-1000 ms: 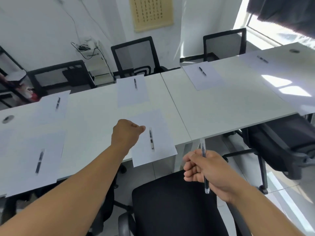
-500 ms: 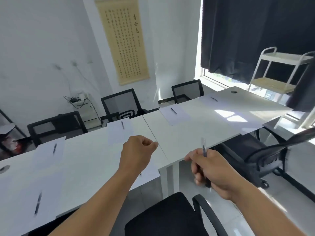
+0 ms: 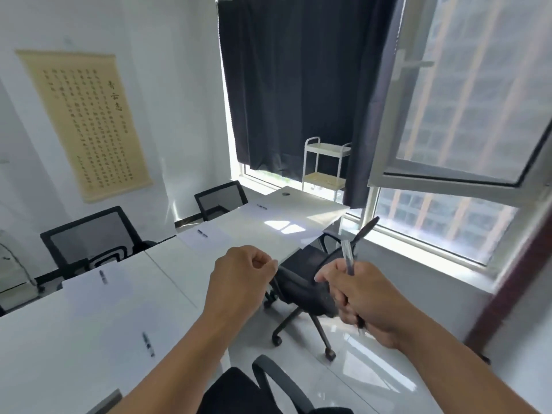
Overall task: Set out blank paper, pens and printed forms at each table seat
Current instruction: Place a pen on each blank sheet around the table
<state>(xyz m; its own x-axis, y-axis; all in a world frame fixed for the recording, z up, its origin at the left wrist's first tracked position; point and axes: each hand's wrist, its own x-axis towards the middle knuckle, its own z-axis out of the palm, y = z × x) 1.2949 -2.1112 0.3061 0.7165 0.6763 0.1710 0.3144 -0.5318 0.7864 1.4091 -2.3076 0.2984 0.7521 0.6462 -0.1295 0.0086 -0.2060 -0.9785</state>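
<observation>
The view has turned from the near seat toward the window end; the right hand (image 3: 363, 297) holds a clear plastic pen (image 3: 349, 260), and the left hand (image 3: 242, 271) is a fist holding nothing, so the next seat on the white tabletop (image 3: 179, 264) follows.

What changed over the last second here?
The view swung right, from the near seats toward the window. The left hand, curled and empty, lifted off the sheet. Nothing was taken or released: the right hand still grips the pen.
</observation>
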